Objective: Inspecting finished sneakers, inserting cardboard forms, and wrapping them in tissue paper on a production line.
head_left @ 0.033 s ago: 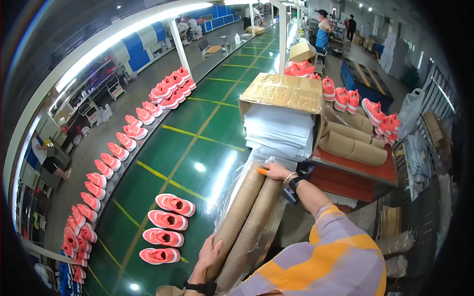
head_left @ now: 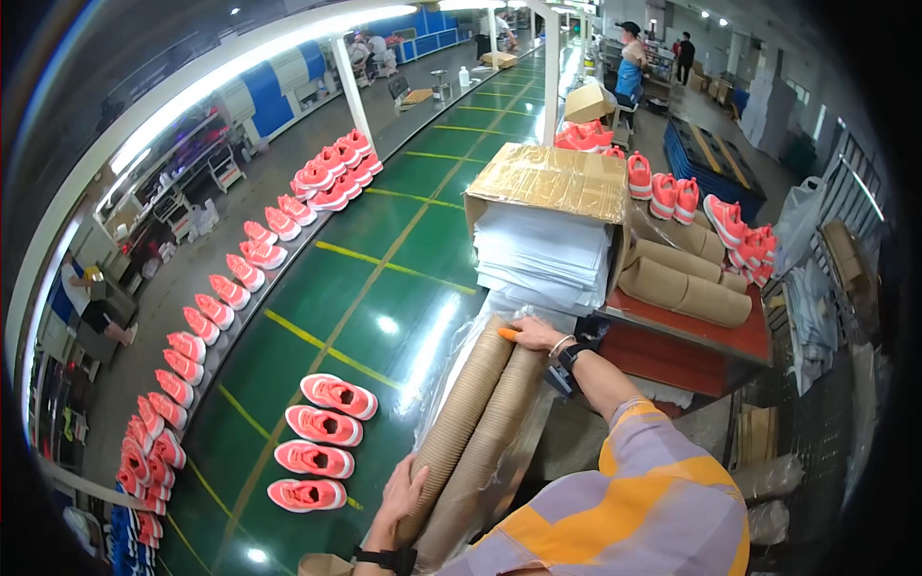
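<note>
left hand (head_left: 401, 492): fingers spread, cupping the near end of the cardboard rolls (head_left: 468, 437)
right hand (head_left: 534, 335): closed on the far end, orange tool (head_left: 508, 334) at fingertips
rolls: lying between both hands, on the green belt (head_left: 384, 259)
pink shoes (head_left: 322, 442): left of left hand

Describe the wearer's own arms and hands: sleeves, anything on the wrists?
Both hands bare, no gloves. Left hand: black band on the wrist. Right hand: thin pale bracelet and black watch. Right arm wears a short sleeve, lavender with orange blocks.
</note>
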A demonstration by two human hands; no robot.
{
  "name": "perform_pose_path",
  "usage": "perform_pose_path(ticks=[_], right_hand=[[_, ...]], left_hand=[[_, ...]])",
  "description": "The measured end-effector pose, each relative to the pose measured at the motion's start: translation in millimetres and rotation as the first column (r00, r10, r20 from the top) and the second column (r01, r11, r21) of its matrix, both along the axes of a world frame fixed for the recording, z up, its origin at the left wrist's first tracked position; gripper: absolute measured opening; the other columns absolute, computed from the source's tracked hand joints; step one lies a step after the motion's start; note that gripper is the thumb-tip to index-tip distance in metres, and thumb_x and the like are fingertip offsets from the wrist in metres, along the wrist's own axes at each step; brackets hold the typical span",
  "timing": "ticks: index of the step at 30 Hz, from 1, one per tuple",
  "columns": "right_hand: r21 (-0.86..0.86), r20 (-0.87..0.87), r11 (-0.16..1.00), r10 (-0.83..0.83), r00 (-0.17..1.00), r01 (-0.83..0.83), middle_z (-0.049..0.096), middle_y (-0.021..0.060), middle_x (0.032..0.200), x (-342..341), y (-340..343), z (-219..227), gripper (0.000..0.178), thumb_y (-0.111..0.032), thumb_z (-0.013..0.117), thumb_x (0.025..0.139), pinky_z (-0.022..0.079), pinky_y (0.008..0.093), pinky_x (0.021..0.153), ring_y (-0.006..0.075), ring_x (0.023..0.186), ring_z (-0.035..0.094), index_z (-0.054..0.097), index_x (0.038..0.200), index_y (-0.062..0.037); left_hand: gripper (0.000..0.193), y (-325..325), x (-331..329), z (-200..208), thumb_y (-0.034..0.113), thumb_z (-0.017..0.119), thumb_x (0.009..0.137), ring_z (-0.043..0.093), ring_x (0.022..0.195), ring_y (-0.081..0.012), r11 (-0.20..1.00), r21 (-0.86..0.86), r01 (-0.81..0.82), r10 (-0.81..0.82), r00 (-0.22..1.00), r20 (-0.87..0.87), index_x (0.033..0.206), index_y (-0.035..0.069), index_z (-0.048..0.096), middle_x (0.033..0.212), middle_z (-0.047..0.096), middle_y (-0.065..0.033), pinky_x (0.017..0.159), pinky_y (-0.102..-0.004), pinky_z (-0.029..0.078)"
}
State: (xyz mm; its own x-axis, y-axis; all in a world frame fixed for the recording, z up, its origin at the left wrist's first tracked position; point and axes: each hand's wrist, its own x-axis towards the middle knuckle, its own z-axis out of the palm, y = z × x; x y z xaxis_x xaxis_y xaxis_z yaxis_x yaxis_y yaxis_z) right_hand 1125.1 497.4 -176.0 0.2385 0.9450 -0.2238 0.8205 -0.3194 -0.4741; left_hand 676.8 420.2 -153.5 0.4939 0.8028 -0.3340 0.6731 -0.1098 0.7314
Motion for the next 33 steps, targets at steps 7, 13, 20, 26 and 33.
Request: perform_pose_path(ticks=[7,13,20,26,33], right_hand=[[0.009,-0.025,0.989,0.147,0.989,-0.146,0.068,0.0182,0.097,-30.4,-4.3,16.8,0.052,-0.054,0.051,0.085,0.051,0.0461,0.077,0.0352,0.092,0.065,0.069,0.098,-0.0067],[-0.142,-0.16,0.903,0.383,0.91,-0.405,0.063,0.0223,0.107,-59.4,-10.8,28.3,0.056,-0.051,0.055,0.088,0.049,0.0472,0.083,0.0379,0.1,0.061,0.057,0.115,-0.0023],[0.097,-0.736,0.841,0.42,0.53,-0.532,0.058,0.0044,0.083,26.6,1.8,2.2,0.029,-0.029,0.066,0.085,0.046,0.0303,0.06,0.0122,0.072,0.054,0.058,0.097,-0.0034],[0.211,-0.916,0.671,0.389,0.095,-0.71,0.054,-0.002,0.07,20.3,2.6,-41.3,0.014,-0.016,0.062,0.082,0.04,0.0267,0.054,0.0082,0.064,0.047,0.06,0.083,-0.0024],[0.307,-0.809,0.656,0.562,0.174,-0.689,0.054,0.0035,0.058,44.2,13.2,22.9,0.013,-0.007,0.064,0.076,0.04,0.0289,0.053,0.0123,0.057,0.051,0.058,0.068,0.0004]], left_hand=[[0.087,-14.8,-18.4,11.7,0.056,0.071,0.072,0.051,0.12,-0.0334,0.999,-0.049,-0.021,0.016,0.996,-0.088,0.133,0.001,0.043,0.127,0.053,-0.0212,0.101,-0.0394,0.04],[0.086,-2.7,-2.6,34.1,0.051,0.079,0.066,0.052,0.116,-0.0363,0.987,0.151,0.055,-0.006,0.951,-0.308,0.127,-0.002,0.048,0.119,0.057,-0.0212,0.099,-0.0404,0.041],[0.053,14.0,242.3,55.4,0.021,0.073,0.077,0.053,0.107,-0.0389,0.893,0.449,-0.033,-0.001,0.997,0.075,0.12,0.0,0.051,0.115,0.056,-0.0199,0.094,-0.0447,0.042],[0.064,52.2,329.4,33.0,0.019,0.074,0.074,0.053,0.104,-0.0419,0.761,0.648,0.035,0.024,0.996,-0.083,0.126,-0.004,0.043,0.116,0.053,-0.0213,0.091,-0.0441,0.044],[0.062,86.0,370.7,35.1,0.017,0.074,0.074,0.053,0.105,-0.0398,0.835,0.55,-0.036,-0.12,0.962,0.244,0.125,-0.003,0.045,0.116,0.054,-0.0209,0.091,-0.0427,0.044]])
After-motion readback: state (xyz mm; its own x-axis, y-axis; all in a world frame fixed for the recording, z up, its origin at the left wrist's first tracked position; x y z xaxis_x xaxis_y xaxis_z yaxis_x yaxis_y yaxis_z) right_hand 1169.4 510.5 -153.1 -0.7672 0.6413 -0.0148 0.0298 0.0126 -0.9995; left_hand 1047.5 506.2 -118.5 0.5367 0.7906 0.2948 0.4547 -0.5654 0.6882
